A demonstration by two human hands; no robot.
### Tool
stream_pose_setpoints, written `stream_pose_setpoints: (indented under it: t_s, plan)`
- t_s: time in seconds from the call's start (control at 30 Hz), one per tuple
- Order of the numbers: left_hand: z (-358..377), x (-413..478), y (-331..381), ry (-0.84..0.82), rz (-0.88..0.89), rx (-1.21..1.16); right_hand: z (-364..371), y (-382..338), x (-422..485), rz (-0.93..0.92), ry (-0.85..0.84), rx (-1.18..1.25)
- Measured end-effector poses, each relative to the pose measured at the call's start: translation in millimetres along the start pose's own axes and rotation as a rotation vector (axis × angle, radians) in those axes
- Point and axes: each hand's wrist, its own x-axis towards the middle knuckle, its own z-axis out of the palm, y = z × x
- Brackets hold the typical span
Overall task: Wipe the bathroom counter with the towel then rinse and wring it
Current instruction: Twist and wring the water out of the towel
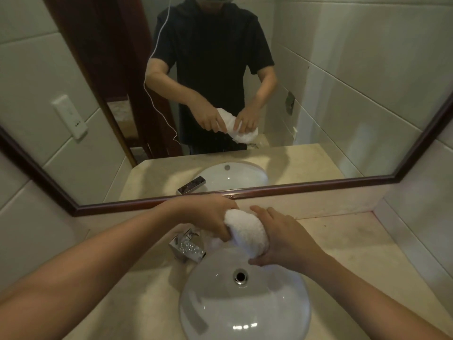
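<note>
Forearms enter from the lower corners, wringing over the sink (210,312).
Left hand (208,217) and right hand (286,239) clamp the rolled towel (245,231); wiping and rinsing are probably done.

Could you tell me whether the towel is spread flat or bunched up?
Bunched up: the towel is a thick roll, gripped by the left hand and right hand above the sink.

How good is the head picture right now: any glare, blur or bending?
Head view: dim, warm light; the wide lens bows the mirror frame towards the edges; small glare spots sit on the sink at its front wall and on the tap; the left hand, right hand and towel look sharp.
</note>
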Motion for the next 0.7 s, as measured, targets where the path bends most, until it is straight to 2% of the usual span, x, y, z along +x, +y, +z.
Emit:
stream_pose_setpoints:
  t_s: [0.07,0.2,0.27,0.37,0.47,0.57,0.63,0.7]
  plan:
    - [0,0,-4,-0.075,-0.03,-0.154,10,2,-1,-0.018,0.099,0.021]
    - [3,-2,-9,-0.247,-0.144,-0.522,26,-2,2,-0.05,0.45,-0.127]
    - [6,-4,-13,-0.278,-0.164,-0.628,28,-5,3,-0.029,0.513,-0.135]
    - [9,-10,-17,-0.277,-0.239,-0.71,32,-7,-2,0.037,0.445,0.025]
    - [12,-16,-17,-0.262,-0.228,-0.736,38,-16,-9,0.088,0.271,0.236]
    - [10,-22,-14,-0.253,-0.186,-0.808,46,-28,-7,0.145,0.295,0.245]
    - [10,-19,-13,-0.192,-0.175,-0.75,41,-31,-4,0.235,0.251,0.354]
    - [11,-19,-15,-0.052,-0.165,-0.69,32,-29,-2,0.329,0.124,0.467]
